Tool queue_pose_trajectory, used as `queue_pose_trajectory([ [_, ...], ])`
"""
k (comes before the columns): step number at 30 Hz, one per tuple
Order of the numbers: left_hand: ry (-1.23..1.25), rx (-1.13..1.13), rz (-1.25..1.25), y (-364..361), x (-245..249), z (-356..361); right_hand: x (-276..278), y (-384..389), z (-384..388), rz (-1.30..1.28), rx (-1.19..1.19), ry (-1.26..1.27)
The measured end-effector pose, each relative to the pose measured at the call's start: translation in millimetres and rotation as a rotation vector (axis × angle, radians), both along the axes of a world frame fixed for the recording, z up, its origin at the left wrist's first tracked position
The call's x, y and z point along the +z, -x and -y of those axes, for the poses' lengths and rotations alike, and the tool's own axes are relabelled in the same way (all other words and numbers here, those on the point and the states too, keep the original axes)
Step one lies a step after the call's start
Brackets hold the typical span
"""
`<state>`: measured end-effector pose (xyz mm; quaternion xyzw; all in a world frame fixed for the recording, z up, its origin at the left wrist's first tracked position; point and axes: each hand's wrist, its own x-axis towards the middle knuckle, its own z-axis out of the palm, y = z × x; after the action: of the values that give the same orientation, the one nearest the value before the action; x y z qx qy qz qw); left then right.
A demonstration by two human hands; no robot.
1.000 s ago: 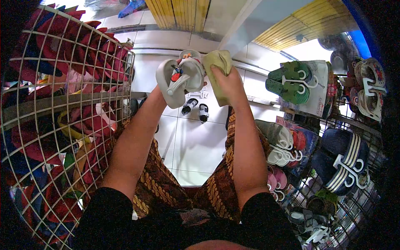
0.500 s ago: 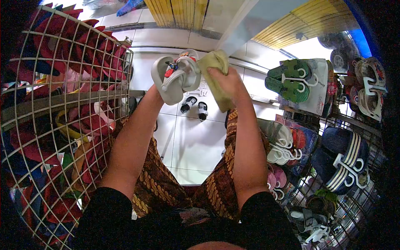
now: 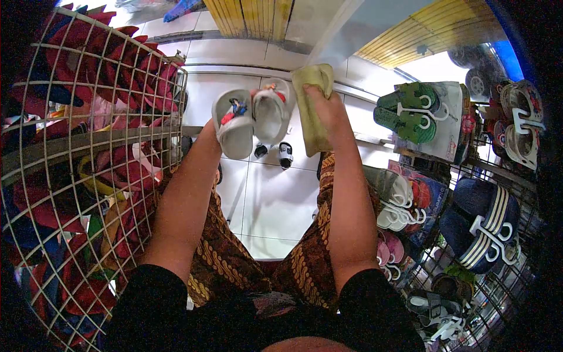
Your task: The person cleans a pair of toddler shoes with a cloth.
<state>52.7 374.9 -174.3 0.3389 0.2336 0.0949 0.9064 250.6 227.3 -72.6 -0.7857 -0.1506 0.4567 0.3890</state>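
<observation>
A pair of pale grey sandals [image 3: 236, 132] with red and blue figures on the straps is held up in my left hand [image 3: 214, 134]. Most of that hand is hidden behind the sandals, which stand side by side with their openings facing me. My right hand [image 3: 326, 108] grips a folded yellow-green cloth [image 3: 312, 126], thumb on its front. The cloth is just right of the sandals, with a small gap between them.
White floor tiles carry a small black-and-white pair of sandals [image 3: 285, 155]. A wire rack [image 3: 126, 138] with red footwear stands close at left. At right hang green sandals [image 3: 417, 114] and navy striped slides [image 3: 478, 226].
The grey sandals have turned and spread apart, now more upright and slightly lower. My right hand and the cloth have moved right, away from them.
</observation>
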Motion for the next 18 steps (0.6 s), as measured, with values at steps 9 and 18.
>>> queue_pose_trajectory([
  [9,-0.052,-0.128,-0.034,-1.5,-6.9,5.3,-29.5,-2.6,-1.2,0.198,-0.033,-0.083],
  [18,0.207,0.014,-0.02,9.7,-3.8,3.3,-7.9,6.8,-2.9,0.177,0.031,-0.092],
])
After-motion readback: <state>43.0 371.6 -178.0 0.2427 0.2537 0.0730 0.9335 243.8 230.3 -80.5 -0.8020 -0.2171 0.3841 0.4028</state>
